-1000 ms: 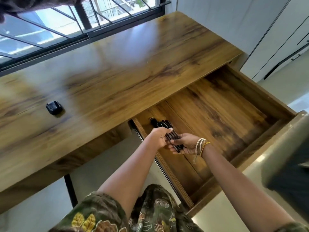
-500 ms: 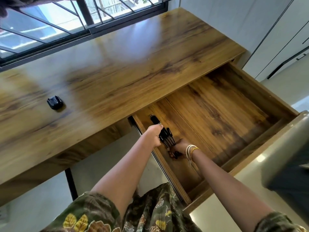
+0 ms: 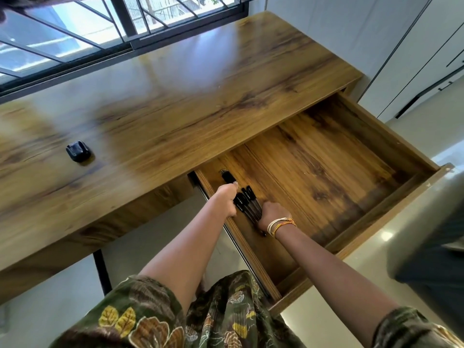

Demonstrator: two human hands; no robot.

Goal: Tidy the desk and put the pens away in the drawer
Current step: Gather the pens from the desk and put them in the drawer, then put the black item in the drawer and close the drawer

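1. Nearest the camera, a green leaf-patterned garment (image 3: 160, 320) fills the bottom edge, and both bare forearms reach up from it toward the open drawer (image 3: 326, 177).
2. A dark metal desk leg (image 3: 101, 270) stands to the left of the left arm; the drawer's left side wall (image 3: 241, 237) and its slide rail run between the arms.
3. The right hand (image 3: 272, 213), with thread bangles (image 3: 280, 224) on its wrist, sits inside the drawer, curled knuckles-up over the near ends of a bundle of black pens (image 3: 247, 200); its palm side is hidden.
4. The left hand (image 3: 227, 198) crosses over the left wall, fingers bent around the pens from the left, touching them.
5. The pens lie in the drawer's near-left corner, side by side, between the two hands; one more black pen (image 3: 227, 177) lies just beyond the left hand's fingertips, close to the wall.
6. The remaining drawer floor to the right is bare wood.
7. Farther off, the wooden desk top (image 3: 175, 104) carries a small black object (image 3: 77, 151) at left, well apart from the hands.
8. Beyond, a barred window (image 3: 120, 26) runs along the desk's far edge.
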